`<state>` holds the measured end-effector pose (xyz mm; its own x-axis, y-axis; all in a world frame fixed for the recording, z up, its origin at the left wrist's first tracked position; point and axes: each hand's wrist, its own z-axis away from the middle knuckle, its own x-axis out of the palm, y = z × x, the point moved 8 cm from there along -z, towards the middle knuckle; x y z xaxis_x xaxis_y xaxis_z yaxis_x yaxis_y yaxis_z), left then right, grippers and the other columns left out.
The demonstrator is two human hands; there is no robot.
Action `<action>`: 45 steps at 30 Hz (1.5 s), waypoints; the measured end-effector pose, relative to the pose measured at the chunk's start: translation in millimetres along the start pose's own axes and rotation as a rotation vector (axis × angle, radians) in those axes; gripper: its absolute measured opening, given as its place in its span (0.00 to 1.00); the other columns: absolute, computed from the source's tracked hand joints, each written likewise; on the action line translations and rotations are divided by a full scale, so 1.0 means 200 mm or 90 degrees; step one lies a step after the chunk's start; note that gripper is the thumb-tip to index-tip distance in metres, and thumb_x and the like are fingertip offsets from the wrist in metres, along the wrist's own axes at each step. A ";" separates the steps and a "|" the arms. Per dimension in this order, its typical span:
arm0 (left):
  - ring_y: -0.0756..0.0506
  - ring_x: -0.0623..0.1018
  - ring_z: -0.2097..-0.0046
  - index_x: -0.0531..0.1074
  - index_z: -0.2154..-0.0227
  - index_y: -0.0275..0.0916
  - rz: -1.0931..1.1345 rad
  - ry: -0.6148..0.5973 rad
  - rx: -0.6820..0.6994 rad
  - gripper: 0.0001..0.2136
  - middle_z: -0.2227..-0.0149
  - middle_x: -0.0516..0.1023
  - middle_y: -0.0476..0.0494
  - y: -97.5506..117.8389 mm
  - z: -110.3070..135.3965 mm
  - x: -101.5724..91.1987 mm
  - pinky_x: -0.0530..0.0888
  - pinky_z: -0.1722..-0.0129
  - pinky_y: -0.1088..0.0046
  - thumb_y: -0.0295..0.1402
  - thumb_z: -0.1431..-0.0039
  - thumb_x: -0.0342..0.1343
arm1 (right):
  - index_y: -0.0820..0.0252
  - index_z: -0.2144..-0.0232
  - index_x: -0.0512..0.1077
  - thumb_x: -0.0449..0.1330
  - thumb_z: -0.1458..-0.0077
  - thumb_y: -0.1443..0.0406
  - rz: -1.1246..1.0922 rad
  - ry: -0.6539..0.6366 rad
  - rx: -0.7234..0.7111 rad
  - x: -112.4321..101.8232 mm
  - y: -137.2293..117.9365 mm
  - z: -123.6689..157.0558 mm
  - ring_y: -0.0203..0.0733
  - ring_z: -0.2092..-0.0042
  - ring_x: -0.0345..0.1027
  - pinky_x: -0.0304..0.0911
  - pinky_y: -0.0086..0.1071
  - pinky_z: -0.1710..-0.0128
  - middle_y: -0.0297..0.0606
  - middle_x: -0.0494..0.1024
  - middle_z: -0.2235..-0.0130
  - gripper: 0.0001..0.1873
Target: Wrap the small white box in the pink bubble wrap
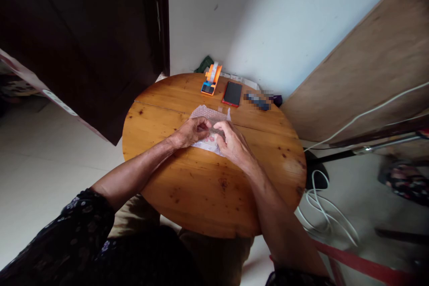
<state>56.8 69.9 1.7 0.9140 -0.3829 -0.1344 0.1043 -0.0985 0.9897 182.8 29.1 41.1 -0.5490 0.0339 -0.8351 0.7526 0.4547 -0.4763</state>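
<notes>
A piece of bubble wrap (203, 111) lies on the round wooden table, with a pale area bearing red marks (210, 139) at its middle. Over its left side, my left hand (194, 131) is closed, thumb and fingers drawn together. Facing it from the right, my right hand (232, 142) has curled fingers, with the thumb lower than the index finger. Both hands are just above or touching the wrap. Something greyish and see-through shows between the fingertips; I cannot make out what it is.
On the far part of the wooden table (201, 196) stand an orange tape dispenser (212, 79), a phone with a red edge (232, 94) and a blurred dark object (257, 100). A wall rises behind. White cable (317, 201) lies coiled on the floor at right.
</notes>
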 end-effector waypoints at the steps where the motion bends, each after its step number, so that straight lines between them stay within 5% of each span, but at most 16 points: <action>1: 0.55 0.69 0.71 0.71 0.66 0.34 -0.001 -0.002 0.004 0.08 0.70 0.72 0.52 0.01 0.00 0.00 0.66 0.69 0.79 0.25 0.49 0.62 | 0.53 0.54 0.67 0.51 0.42 0.69 0.000 0.002 -0.005 0.00 -0.01 0.00 0.50 0.48 0.70 0.65 0.43 0.47 0.44 0.76 0.52 0.14; 11: 0.54 0.70 0.70 0.70 0.67 0.35 0.008 -0.024 0.010 0.09 0.71 0.72 0.51 0.02 0.00 0.00 0.67 0.69 0.77 0.30 0.50 0.63 | 0.55 0.67 0.70 0.50 0.42 0.72 0.002 0.011 -0.072 -0.01 -0.06 -0.01 0.45 0.54 0.70 0.64 0.37 0.50 0.42 0.74 0.56 0.10; 19: 0.51 0.71 0.66 0.72 0.54 0.35 -0.182 -0.075 -0.027 0.20 0.64 0.75 0.47 0.10 0.05 -0.17 0.67 0.67 0.76 0.35 0.51 0.63 | 0.55 0.68 0.71 0.51 0.44 0.74 -0.025 0.046 -0.112 -0.01 -0.03 -0.02 0.43 0.56 0.69 0.64 0.35 0.54 0.39 0.74 0.60 0.11; 27: 0.54 0.62 0.75 0.72 0.55 0.34 -0.226 -0.115 -0.064 0.15 0.75 0.64 0.55 0.05 0.05 -0.12 0.58 0.74 0.77 0.27 0.47 0.55 | 0.55 0.68 0.70 0.54 0.42 0.72 -0.041 0.040 -0.099 -0.02 -0.05 -0.01 0.42 0.57 0.69 0.64 0.34 0.56 0.39 0.75 0.59 0.08; 35: 0.53 0.65 0.74 0.75 0.56 0.35 -0.339 -0.069 -0.044 0.15 0.75 0.68 0.54 0.05 0.04 -0.11 0.61 0.73 0.77 0.29 0.47 0.55 | 0.55 0.69 0.66 0.60 0.41 0.64 -0.030 0.034 -0.083 0.00 -0.05 -0.01 0.42 0.59 0.68 0.62 0.35 0.58 0.37 0.73 0.63 0.06; 40: 0.48 0.76 0.64 0.77 0.54 0.38 -0.487 -0.026 -0.086 0.15 0.64 0.80 0.46 0.04 0.04 -0.16 0.68 0.65 0.75 0.32 0.45 0.57 | 0.54 0.69 0.64 0.60 0.42 0.64 -0.030 0.041 -0.090 0.00 -0.05 -0.01 0.43 0.60 0.67 0.61 0.35 0.58 0.37 0.72 0.63 0.07; 45: 0.39 0.78 0.50 0.76 0.52 0.40 -0.636 -0.018 -0.119 0.19 0.51 0.79 0.40 0.09 0.06 -0.23 0.73 0.54 0.70 0.42 0.46 0.60 | 0.54 0.69 0.64 0.60 0.42 0.64 -0.033 0.035 -0.087 -0.01 -0.06 -0.01 0.43 0.60 0.67 0.61 0.35 0.58 0.37 0.72 0.63 0.07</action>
<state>12.5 75.2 24.2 0.3662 -0.2257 -0.9027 0.8769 -0.2409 0.4160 173.9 25.0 48.4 -0.6079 0.0533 -0.7922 0.6679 0.5740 -0.4738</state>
